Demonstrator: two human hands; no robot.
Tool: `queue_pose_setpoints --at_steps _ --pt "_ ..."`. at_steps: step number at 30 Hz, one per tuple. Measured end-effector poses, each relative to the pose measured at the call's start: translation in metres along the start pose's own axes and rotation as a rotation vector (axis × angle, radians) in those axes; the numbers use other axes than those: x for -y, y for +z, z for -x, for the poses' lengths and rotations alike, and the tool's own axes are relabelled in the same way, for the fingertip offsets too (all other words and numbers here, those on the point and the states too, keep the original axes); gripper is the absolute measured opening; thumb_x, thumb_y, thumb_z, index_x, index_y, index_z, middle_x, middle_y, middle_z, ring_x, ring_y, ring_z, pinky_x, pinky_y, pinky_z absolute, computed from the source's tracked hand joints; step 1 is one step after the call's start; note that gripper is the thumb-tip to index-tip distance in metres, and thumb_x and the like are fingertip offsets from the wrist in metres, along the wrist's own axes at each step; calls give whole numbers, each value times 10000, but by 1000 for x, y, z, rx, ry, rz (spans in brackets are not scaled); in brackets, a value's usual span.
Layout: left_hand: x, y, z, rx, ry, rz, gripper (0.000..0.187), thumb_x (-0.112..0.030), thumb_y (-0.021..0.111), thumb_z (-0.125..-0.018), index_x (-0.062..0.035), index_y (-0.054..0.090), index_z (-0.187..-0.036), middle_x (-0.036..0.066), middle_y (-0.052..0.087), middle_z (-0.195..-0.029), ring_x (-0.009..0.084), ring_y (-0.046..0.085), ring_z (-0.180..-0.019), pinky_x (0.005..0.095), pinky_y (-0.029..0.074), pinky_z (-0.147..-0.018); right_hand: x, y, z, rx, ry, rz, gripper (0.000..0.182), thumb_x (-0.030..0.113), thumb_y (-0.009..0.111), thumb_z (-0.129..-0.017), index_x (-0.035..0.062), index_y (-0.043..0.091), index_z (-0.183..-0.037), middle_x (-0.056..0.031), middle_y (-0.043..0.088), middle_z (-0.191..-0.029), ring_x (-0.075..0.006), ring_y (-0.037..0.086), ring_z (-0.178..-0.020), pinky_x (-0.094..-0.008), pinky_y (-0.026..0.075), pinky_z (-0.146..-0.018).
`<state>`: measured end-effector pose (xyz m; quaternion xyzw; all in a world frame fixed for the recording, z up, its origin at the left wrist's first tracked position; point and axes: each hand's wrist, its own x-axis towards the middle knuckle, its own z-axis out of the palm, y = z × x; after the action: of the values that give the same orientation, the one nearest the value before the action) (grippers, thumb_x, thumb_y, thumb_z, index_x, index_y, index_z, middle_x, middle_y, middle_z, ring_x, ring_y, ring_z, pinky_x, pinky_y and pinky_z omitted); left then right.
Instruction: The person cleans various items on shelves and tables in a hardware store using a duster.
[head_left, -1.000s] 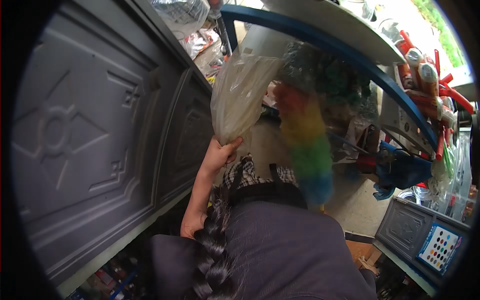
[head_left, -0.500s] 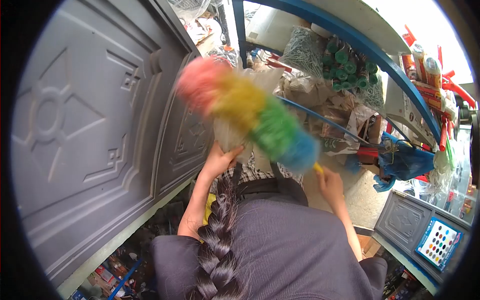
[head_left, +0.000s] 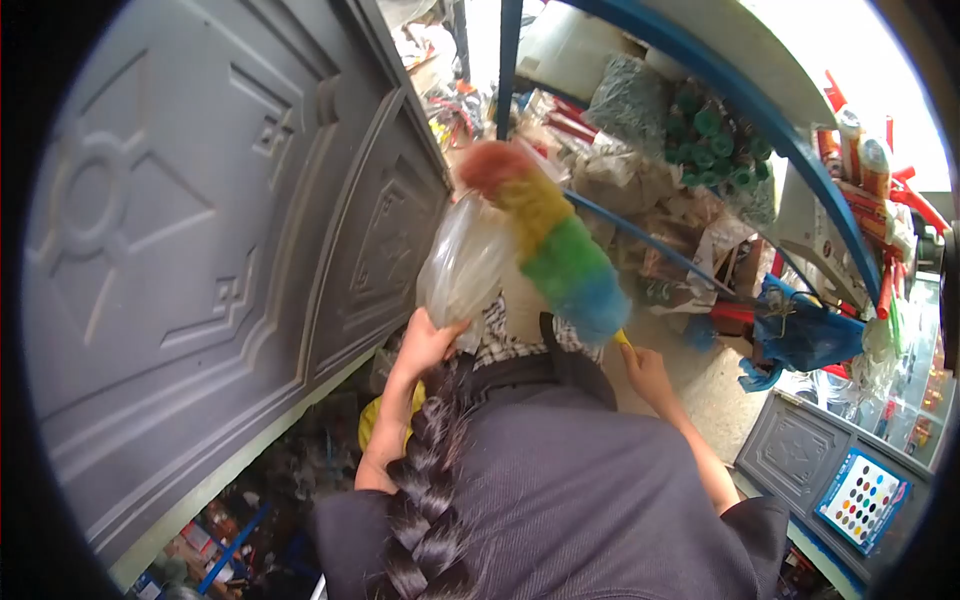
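My right hand [head_left: 648, 376] is closed round the yellow handle [head_left: 621, 337] of a fluffy duster [head_left: 560, 245]. The duster tilts up and to the left, banded blue, green, yellow and red towards its tip. In my left hand [head_left: 430, 340] is the gathered lower part of a clear plastic bag [head_left: 465, 262], which stands up beside the duster. The duster's red end overlaps the bag's upper edge in this view.
A grey panelled front [head_left: 180, 250] fills the left side. Ahead, a blue-framed shelf [head_left: 640, 235] holds green-capped tubes [head_left: 712, 145] and bagged screws [head_left: 628, 100]. A blue plastic bag [head_left: 805, 325] hangs at right, above a colour chart [head_left: 863, 500].
The duster has swung to the right and stands steeper, its tip drawn away from the grey panel. The plastic bag in my left hand now shows more fully.
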<state>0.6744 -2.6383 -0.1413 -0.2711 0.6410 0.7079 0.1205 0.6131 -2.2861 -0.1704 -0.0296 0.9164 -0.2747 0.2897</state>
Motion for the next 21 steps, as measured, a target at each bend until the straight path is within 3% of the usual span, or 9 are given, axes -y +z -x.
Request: queue_pose_setpoints --at_steps 5,7,8,11,12,16,21 --pt "-1 0 -3 -27 -139 238 113 -72 576 -756 15 510 -728 7 423 -478 91 379 -335 239 276 -324 7 -9 -15 -78 -75 -30 337 292 562 -780 -45 555 -756 -170 483 -520 -265 515 -488 -359 372 -495" --pt "0 0 -8 -64 -239 286 123 -79 578 -757 13 504 -723 4 399 -467 95 366 -322 242 269 -314 43 -13 -11 -56 -171 -92 325 281 606 -746 -32 569 -824 -155 501 -539 -242 516 -494 -343 387 -506" --pt "-2 2 -10 -39 -297 291 159 -138 572 -767 -5 491 -797 -8 366 -479 103 373 -371 218 267 -347 64 -12 -10 -28 -205 -92 345 273 634 -717 -22 561 -881 -146 518 -563 -236 520 -506 -330 398 -517" --pt "18 0 -30 -72 -441 684 131 -115 582 -755 -7 515 -785 7 415 -527 119 452 -460 224 330 -379 122 11 -16 -30 -418 -214 475 282 693 -648 3 534 -998 -126 557 -618 -229 546 -556 -307 426 -549" --pt "23 -3 -34 21 -452 748 163 -138 570 -764 -14 516 -855 9 417 -549 141 478 -524 240 380 -447 142 21 -20 13 -389 -282 492 282 701 -637 5 531 -1006 -123 559 -613 -223 549 -551 -302 428 -550" --pt "18 12 -33 -61 -548 748 209 -162 562 -771 -22 492 -909 3 422 -529 181 536 -560 302 448 -541 167 51 -38 74 -309 -343 510 289 709 -628 11 536 -1018 -114 565 -606 -182 542 -522 -297 431 -546" --pt "28 19 -30 40 -573 810 168 -172 552 -779 -65 470 -880 -6 433 -502 194 527 -573 326 445 -572 150 55 -52 133 -267 -366 461 308 664 -684 18 553 -1025 -70 537 -570 -120 503 -496 -273 417 -500"
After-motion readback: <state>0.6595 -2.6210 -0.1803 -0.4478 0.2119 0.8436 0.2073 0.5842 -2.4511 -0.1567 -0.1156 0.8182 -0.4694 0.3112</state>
